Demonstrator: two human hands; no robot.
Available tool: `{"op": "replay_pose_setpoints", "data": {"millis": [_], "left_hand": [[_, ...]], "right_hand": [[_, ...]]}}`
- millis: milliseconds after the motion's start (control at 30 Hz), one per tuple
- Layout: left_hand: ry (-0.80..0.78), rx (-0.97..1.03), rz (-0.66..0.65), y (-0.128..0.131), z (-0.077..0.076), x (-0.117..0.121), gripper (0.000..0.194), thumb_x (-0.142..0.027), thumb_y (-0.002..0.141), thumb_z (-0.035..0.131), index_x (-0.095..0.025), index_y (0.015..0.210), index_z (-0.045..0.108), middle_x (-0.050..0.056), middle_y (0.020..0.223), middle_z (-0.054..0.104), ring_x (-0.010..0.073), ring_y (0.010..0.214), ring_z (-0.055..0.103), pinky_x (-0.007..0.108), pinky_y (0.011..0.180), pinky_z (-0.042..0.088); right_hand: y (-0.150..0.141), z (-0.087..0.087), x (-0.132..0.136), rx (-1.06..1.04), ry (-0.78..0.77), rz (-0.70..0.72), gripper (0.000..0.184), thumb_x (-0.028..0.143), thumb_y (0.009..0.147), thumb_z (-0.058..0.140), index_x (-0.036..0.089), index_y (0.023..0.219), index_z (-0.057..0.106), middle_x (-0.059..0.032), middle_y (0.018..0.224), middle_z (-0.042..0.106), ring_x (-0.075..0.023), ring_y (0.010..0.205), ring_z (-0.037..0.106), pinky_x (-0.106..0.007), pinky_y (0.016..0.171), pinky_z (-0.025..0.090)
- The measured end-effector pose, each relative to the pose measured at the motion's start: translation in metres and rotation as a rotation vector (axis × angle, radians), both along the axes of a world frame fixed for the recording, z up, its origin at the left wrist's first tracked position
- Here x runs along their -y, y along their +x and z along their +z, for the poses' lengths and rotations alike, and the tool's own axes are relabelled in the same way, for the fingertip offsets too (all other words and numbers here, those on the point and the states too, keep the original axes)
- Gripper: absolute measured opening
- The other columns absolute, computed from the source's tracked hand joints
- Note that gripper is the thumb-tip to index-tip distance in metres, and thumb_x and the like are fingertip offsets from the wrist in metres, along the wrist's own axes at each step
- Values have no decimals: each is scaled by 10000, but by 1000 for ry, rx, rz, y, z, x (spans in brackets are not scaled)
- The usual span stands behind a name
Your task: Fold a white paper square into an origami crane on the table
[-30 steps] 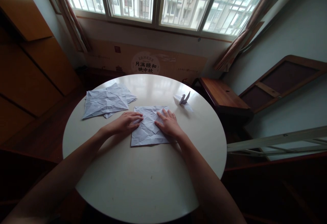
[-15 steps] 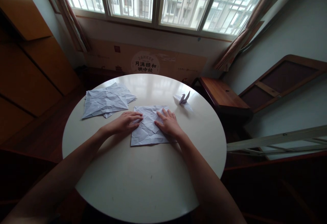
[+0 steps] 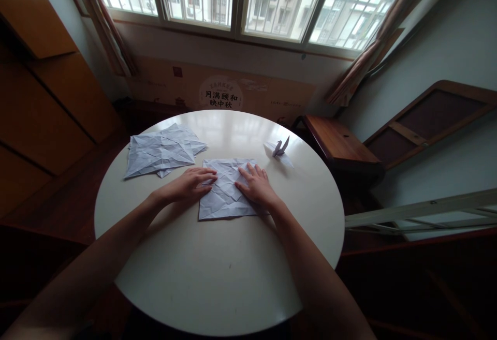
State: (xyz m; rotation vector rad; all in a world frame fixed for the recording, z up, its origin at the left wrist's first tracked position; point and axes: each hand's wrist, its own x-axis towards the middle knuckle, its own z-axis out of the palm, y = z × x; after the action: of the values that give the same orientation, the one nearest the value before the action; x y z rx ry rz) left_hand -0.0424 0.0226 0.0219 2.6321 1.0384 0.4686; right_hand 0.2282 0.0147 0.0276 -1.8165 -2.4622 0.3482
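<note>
A creased, square sheet of white paper (image 3: 225,206) lies flat in the middle of the round table, its surface crossed by many fold lines. My left hand (image 3: 195,181) rests on the sheet's left edge, fingers stretched out towards its middle. On the right part of the sheet my right hand (image 3: 255,185) lies flat with its fingers spread. A folded paper crane (image 3: 280,149) stands behind and to the right of my right hand, its wings out. To the left, several more creased sheets (image 3: 161,153) lie in an overlapping pile.
The round white table (image 3: 186,278) carries all the paper. Beyond it, a printed cardboard panel (image 3: 256,91) leans under the barred window. A small wooden table (image 3: 337,141) stands at the right, and wooden cabinets (image 3: 58,107) line the left side.
The whole view has shifted very slightly upward. Both hands keep their places on the sheet, and the crane and pile have not moved.
</note>
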Motion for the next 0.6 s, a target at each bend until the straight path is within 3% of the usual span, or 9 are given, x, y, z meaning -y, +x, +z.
{"op": "replay_pose_setpoints", "data": {"millis": [600], "left_hand": [[-5, -8, 3, 1, 4, 2, 402, -394, 975, 517, -225, 1325, 622, 91, 1407, 582, 270, 1304, 523, 423, 1120, 381]], "right_hand": [[0, 1, 0, -12, -12, 2, 645, 570, 970, 399, 262, 1534, 344, -128, 1631, 222, -364, 1505, 137, -514, 1195, 113]]}}
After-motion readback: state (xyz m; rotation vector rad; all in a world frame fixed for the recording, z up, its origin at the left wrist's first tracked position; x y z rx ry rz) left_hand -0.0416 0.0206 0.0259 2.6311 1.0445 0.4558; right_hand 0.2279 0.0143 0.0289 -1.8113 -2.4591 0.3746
